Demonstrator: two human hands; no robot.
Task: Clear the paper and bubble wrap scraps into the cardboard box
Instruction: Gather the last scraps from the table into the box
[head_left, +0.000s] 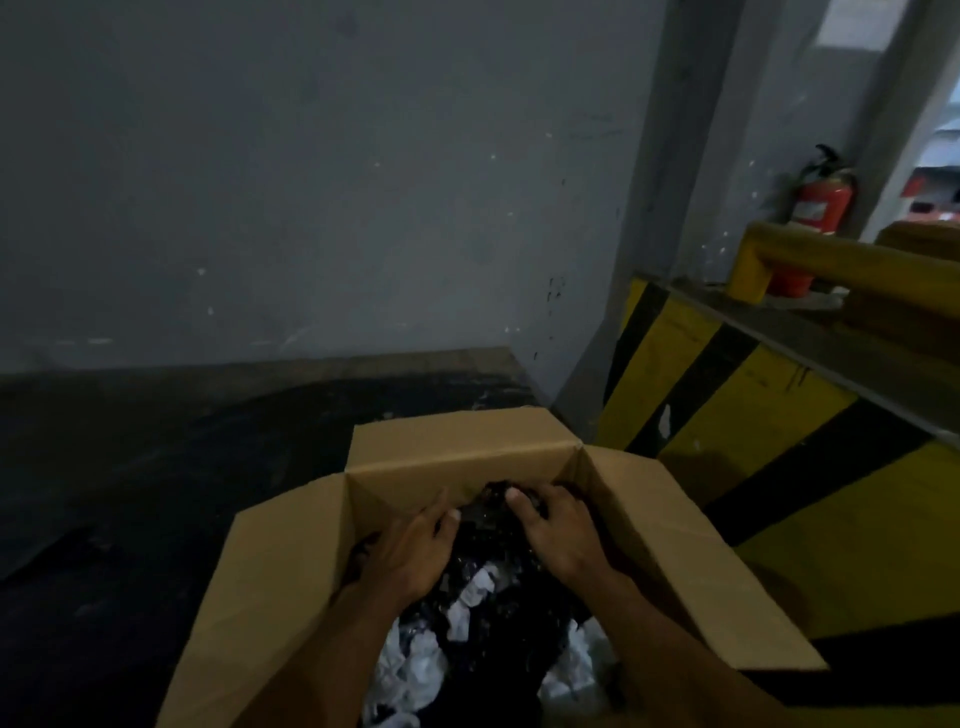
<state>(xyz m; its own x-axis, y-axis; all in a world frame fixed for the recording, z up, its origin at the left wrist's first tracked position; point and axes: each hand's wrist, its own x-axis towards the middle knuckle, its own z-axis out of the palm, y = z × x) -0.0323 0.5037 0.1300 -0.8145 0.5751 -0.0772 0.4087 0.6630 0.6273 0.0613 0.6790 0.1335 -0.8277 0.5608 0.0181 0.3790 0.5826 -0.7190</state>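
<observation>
Both hands reach down inside the open cardboard box (457, 441). The left hand (415, 551) curls its fingers into the dark bubble wrap (480, 519), which bulges between the hands. The right hand (561, 530) grips the same wad from the other side, fingers bent over it. White paper scraps (470, 603) lie in the box below the wrists.

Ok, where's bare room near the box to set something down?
Bare floor left of the cardboard box, up to the grey wall. Right side looks tight against the striped barrier. Inside is crowded: left hand and right hand grip dark wrap among white paper scraps.
</observation>
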